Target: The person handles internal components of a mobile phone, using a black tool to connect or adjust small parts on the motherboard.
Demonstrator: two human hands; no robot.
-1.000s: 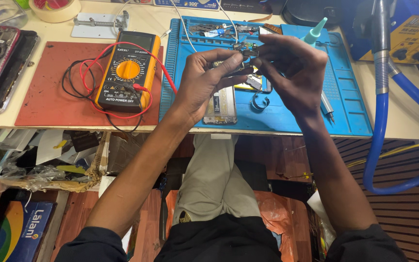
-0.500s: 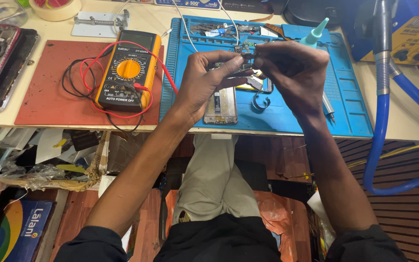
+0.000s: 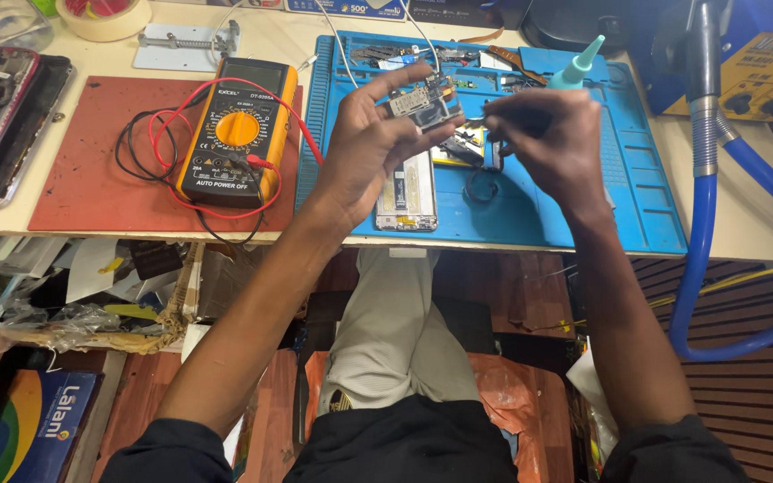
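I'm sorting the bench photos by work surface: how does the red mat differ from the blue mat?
The red mat is plain and flat; the blue mat has ridges and moulded compartments along its edges. The red mat carries a yellow multimeter with its leads; the blue mat holds an opened phone and small parts. Both lie flat on the same table.

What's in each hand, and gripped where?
Left hand pinches a small circuit board by its lower edge; right hand grips a dark tool along its handle.
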